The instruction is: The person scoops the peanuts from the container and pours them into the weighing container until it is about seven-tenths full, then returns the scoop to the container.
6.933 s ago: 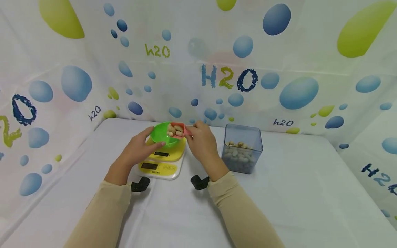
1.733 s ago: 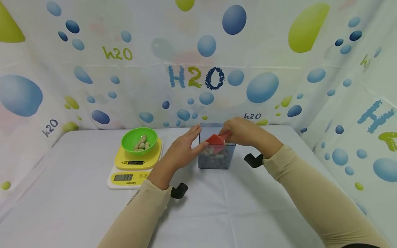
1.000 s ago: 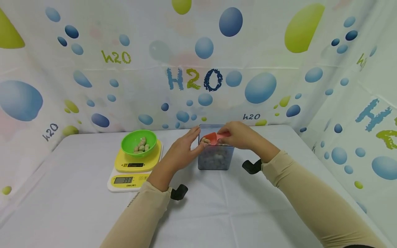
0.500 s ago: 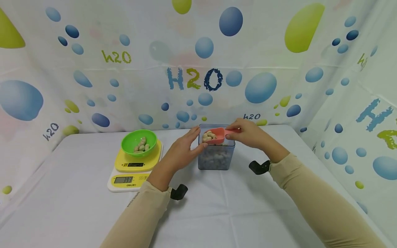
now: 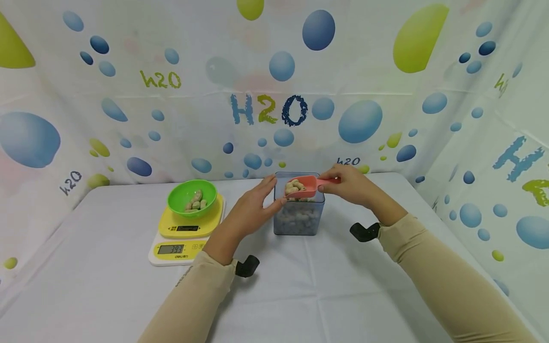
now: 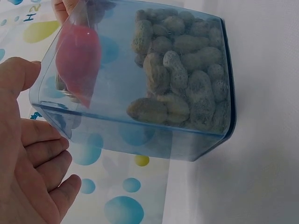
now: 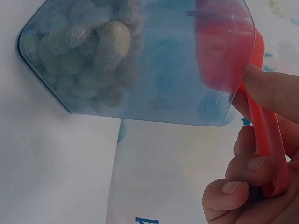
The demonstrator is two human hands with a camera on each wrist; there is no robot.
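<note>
My right hand (image 5: 345,183) grips the handle of a red scoop (image 5: 310,185), the fingers wrapped round it in the right wrist view. Several peanuts (image 5: 295,186) lie in the scoop. It sits level at the mouth of a clear bluish plastic container (image 5: 298,226), seen through the wall in both wrist views. More unshelled peanuts (image 6: 187,70) fill the container's lower part. At the container's left corner rests my left hand (image 5: 253,205), its fingers (image 6: 56,163) fairly straight along the wall and its thumb by the rim.
Left of the container stands a yellow and white kitchen scale (image 5: 180,245), its display reading about 393, decimal point unclear. On it sits a green bowl (image 5: 176,197) with several peanuts. A white cloth covers the table (image 5: 283,305); a patterned curtain (image 5: 193,43) hangs behind.
Earlier, peanuts were in the scoop over the green bowl at the scale. Since then both hands moved right to the container; the scoop dipped in, rose with peanuts, levelled and shifted slightly right.
</note>
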